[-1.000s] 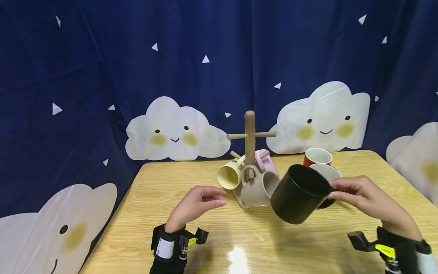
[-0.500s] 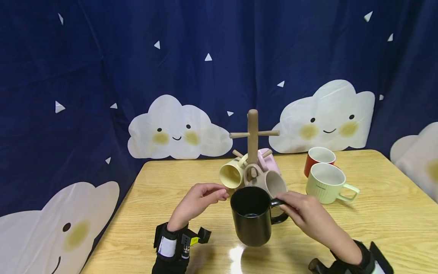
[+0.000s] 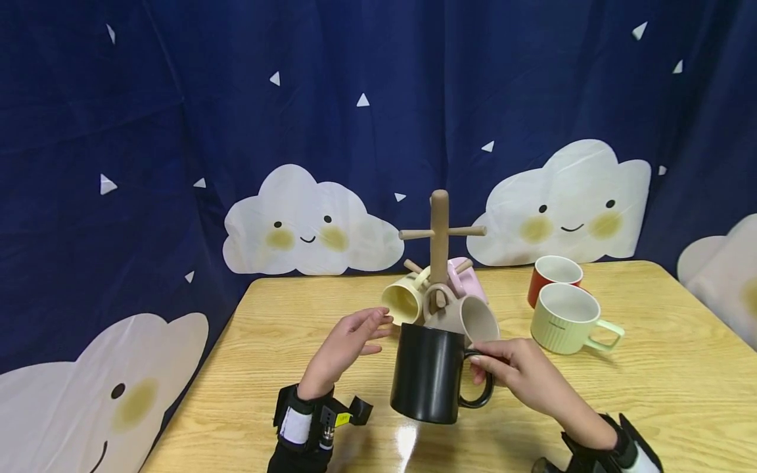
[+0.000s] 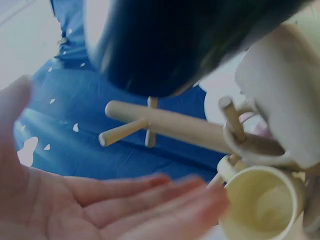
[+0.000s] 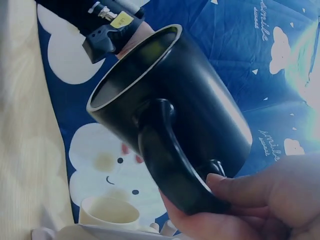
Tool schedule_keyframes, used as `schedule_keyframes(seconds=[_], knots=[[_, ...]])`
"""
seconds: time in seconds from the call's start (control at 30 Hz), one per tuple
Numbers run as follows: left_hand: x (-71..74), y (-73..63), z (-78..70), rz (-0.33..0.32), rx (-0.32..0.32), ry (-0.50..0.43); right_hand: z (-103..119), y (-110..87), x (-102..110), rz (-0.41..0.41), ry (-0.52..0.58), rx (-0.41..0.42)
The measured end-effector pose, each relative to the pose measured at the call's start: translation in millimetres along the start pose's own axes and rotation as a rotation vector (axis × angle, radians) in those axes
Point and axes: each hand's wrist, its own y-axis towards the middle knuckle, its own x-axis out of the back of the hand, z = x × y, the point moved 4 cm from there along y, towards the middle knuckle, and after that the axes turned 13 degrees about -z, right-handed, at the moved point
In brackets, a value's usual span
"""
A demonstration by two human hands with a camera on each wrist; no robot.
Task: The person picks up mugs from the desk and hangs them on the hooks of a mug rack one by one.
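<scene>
Above the desk, we see the right hand pinching the black mug by its handle, the mug slightly tilted, its mouth turned away from us. Just left of it but apart, the left hand shows extended fingers and an empty palm; behind the black mug, a beige mug hangs on the wooden rack.

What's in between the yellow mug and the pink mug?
The wooden mug-tree post stands between the yellow mug and the pink mug; you can see that in the head view.
</scene>
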Motion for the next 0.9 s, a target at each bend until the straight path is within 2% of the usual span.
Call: schedule_keyframes(seconds=[0.13, 0.3, 0.43, 0.6, 0.83, 0.9], knots=[[-8.2, -3.7, 0.0, 0.021, 0.005, 0.0, -2, 1.5, 1, 0.013, -0.012, -0.073], [-21.8, -5.7, 1.3, 0.063, 0.007, -0.005, 0, 2.1, 2, -0.048, -0.084, -0.074], [-31.8, -4.8, 2.5, 0.067, 0.037, 0.025, 3, 1.7, 1, -0.113, -0.132, -0.037], [-40.3, -2.6, 3.9, 0.039, 0.074, 0.033, 10, 0.9, -1, -0.208, -0.164, 0.063], [-55.0, -1.8, 2.2, 0.097, -0.004, -0.164, 13, 1.4, -1, -0.271, -0.212, 0.086], [-56.2, -2.3, 2.1, 0.094, 0.003, -0.193, 13, 1.0, -1, -0.268, -0.217, 0.084]])
